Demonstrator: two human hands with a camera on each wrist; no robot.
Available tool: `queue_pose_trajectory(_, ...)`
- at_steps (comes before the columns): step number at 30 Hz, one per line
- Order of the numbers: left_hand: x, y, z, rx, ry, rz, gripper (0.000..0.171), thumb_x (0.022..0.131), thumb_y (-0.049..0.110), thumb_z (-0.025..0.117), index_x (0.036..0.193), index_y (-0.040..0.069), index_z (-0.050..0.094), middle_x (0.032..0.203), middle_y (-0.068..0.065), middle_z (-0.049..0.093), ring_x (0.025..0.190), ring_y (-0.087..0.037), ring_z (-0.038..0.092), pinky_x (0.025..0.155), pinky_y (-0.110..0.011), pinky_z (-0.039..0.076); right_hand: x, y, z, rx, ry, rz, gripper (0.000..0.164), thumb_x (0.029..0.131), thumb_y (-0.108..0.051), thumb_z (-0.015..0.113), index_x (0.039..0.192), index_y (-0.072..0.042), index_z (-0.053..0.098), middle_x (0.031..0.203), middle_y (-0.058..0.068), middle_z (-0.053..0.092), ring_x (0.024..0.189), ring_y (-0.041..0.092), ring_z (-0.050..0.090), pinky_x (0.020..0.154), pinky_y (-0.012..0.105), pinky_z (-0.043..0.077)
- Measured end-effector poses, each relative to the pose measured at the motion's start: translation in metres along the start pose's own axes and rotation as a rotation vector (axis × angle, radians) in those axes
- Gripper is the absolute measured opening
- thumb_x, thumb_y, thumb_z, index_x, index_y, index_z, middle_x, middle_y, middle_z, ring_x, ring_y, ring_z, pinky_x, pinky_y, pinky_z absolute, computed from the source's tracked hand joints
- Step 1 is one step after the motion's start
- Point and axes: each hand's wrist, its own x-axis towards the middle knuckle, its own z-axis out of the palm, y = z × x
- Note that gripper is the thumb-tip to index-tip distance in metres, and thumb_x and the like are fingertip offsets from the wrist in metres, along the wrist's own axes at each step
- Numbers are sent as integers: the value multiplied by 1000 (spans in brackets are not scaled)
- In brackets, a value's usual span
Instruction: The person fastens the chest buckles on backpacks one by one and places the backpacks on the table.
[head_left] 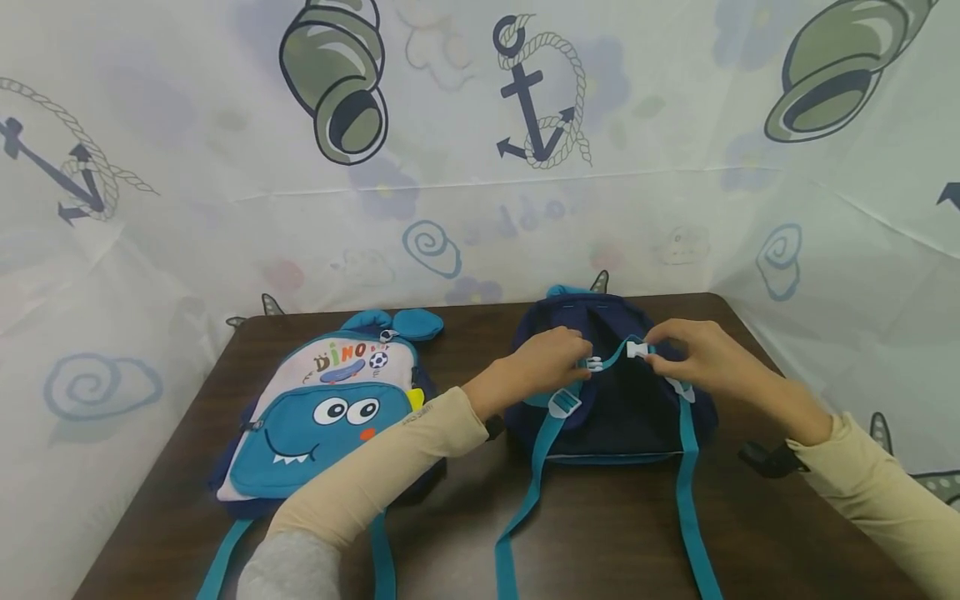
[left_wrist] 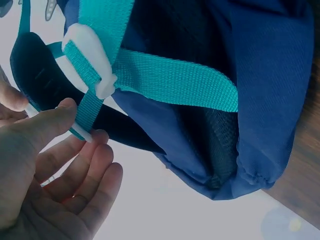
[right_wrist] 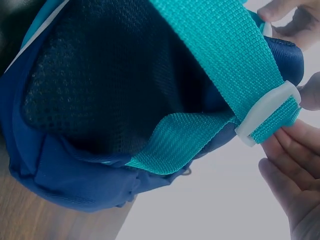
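Note:
A navy backpack (head_left: pixel 615 417) lies with its strap side facing up. Across its upper part runs a thin teal chest strap (head_left: pixel 617 357) with white plastic pieces at both ends. My left hand (head_left: pixel 551 358) pinches the left white buckle piece (head_left: pixel 594 364) between thumb and fingers. On the other side, my right hand (head_left: pixel 693 354) pinches the right white buckle piece (head_left: pixel 637 348). In the left wrist view a white strap adjuster (left_wrist: pixel 90 57) sits beside the left fingers. The right wrist view shows another white adjuster (right_wrist: pixel 267 112) partly covering the right fingers' hold.
To the left lies a second backpack (head_left: pixel 322 437) with a dinosaur face, partly behind my left forearm. Teal shoulder straps (head_left: pixel 690 500) trail over the brown table (head_left: pixel 600 533) toward the front. A printed white cloth (head_left: pixel 465 208) hangs behind the table.

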Motion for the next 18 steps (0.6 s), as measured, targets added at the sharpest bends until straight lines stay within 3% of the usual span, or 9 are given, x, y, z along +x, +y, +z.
queue_pose_trajectory(4,2,3,0,22,5,5,24,98,30,65,112,12,72,99,0,67,85,-10,57,71,-19,48,1,-1,3,1,4,-14,21,87,-6,73,106,-1,70,106,13,74,104,35,68,88,57,54)
queue_pose_trajectory(10,5,8,-1,55,7,36,27,99,31,64,117,11,71,104,-1,67,88,-11,58,71,-19,49,5,-2,9,4,-14,-62,21,86,-5,74,106,-1,70,105,11,74,101,30,69,87,52,56)
queue_pose_trajectory(18,6,11,-3,56,5,28,27,99,30,64,118,11,71,104,0,65,85,-10,54,70,-18,47,5,-2,14,1,-38,-102,22,85,-4,75,106,-1,70,107,11,73,99,29,70,82,47,58)
